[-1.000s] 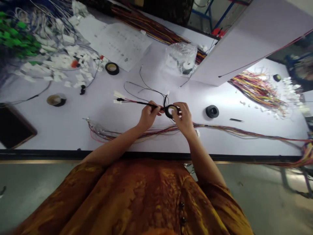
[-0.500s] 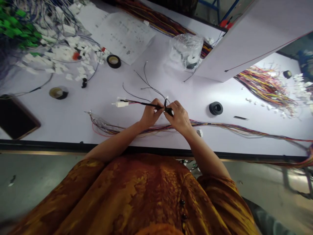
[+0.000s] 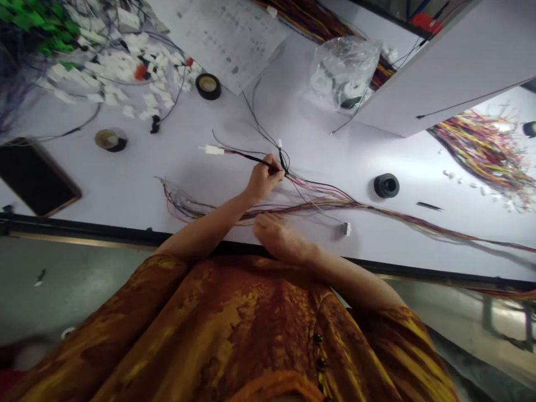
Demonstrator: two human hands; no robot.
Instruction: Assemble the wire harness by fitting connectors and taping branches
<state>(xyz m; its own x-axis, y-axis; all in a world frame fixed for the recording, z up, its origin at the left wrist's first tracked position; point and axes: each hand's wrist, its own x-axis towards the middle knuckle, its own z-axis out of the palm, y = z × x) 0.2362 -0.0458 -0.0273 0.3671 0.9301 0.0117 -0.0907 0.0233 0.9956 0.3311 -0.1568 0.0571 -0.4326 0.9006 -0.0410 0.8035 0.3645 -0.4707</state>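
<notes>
My left hand (image 3: 263, 177) is closed in a pinch on a black-taped branch of a wire harness (image 3: 252, 158). That branch ends at the left in a white connector (image 3: 215, 149). Right of my fingers the harness fans into loose coloured wires, which join a long bundle (image 3: 402, 219) running off to the right. Thin dark wires (image 3: 256, 118) stick up from the junction, beside a small white plug (image 3: 280, 143). Close to the table's front edge, my right hand (image 3: 273, 231) is at the lower wires, its fingers smeared by motion. A small grey-white connector (image 3: 347, 229) lies to its right.
Black tape rolls (image 3: 208, 86) lie about, one of them (image 3: 386, 185) at the right near a thin dark tool (image 3: 429, 206). A phone (image 3: 39, 177) rests at the left. Behind are white connectors (image 3: 121, 67), printed paper (image 3: 228, 42), a plastic bag (image 3: 345, 72) and an upright panel (image 3: 444, 72).
My right hand has let go of the taped junction and moved down and left to the table's front edge. My left hand keeps its pinch. The view has shifted slightly.
</notes>
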